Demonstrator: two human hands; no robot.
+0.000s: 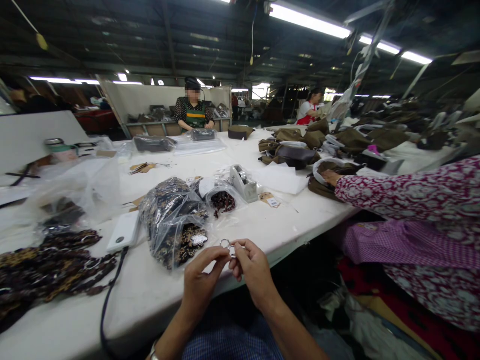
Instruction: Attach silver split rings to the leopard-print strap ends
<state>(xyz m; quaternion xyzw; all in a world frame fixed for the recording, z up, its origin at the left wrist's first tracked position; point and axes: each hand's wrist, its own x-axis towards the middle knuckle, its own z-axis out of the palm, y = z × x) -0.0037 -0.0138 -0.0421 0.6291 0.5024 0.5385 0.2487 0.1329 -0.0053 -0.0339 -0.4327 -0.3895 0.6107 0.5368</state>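
Note:
Close to the table's front edge, my left hand (203,275) and my right hand (252,267) meet, with thumbs and fingers pinched together. Two small silver metal rings (225,243) show at the fingertips. The lower ring lies against my right thumb and fingers; my left fingertips touch the rings, and how they are joined is too small to tell. Just beyond my left hand lies a clear plastic bag (170,220) full of dark, gold-patterned fabric pieces. A smaller bag (224,200) with dark reddish fabric sits behind it.
A grey tape dispenser (243,184), paper tags (269,200) and white sheets (282,177) lie beyond my hands. To the left are a white power bank (123,231) with a black cable and patterned fabric strips (48,272). A co-worker's sleeve (408,192) reaches over olive bags at right.

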